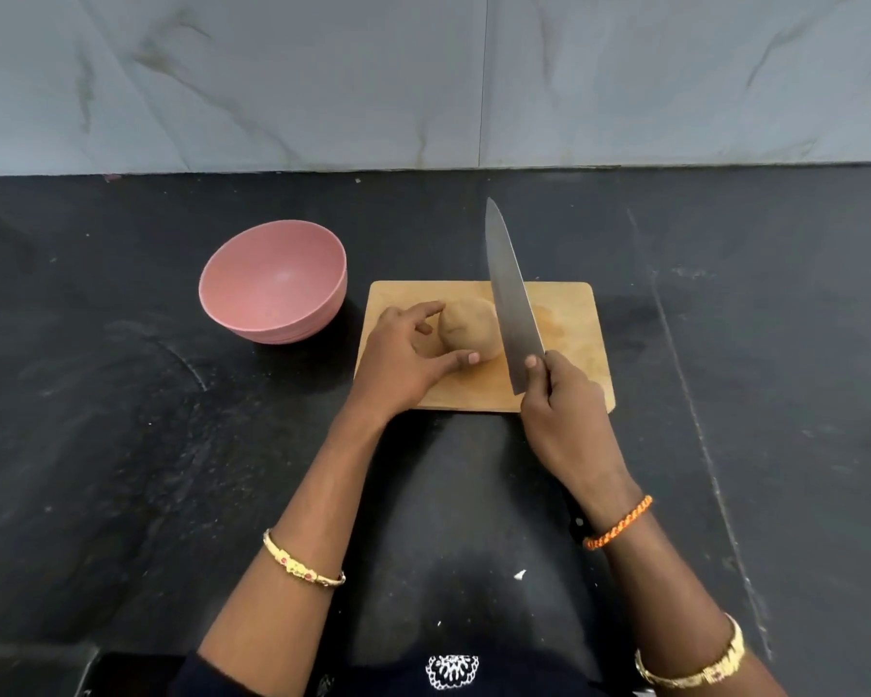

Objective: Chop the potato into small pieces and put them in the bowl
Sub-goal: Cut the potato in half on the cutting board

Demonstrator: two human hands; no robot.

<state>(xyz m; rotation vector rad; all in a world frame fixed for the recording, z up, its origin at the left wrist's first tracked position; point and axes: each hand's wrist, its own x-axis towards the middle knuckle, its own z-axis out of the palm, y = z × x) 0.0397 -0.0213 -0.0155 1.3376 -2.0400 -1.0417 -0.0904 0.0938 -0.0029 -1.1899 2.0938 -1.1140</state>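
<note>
On the dark stone countertop [122, 394], a rectangular light wooden cutting board [574, 319] lies a little right of centre, its long side running left to right. A whole, unpeeled tan potato [466, 327] sits on the left half of the board, uncut, with no loose pieces showing around it.

The person's left hand [398, 364] steadies the potato from its left side: the thumb touches the near edge of the potato and the forefinger reaches over to its far left edge, while the other fingers curl loosely behind, so the hand pinches it lightly.

The right hand [561, 420] grasps a large steel chef's knife [511, 304] at the base of the blade, the thumb pressed on the flat of the steel and the fingers wrapped round the dark handle, which is mostly hidden under the hand and wrist. The blade points away from the person and is raised, tip high beyond the far edge of the board, and it overlaps the right side of the potato; whether the edge touches the potato cannot be told.

A round pink speckled bowl [272, 284] stands on the counter just left of the board, near its far left corner, upright with nothing in it.

A grey marbled wall [423, 78] rises behind the counter.
</note>
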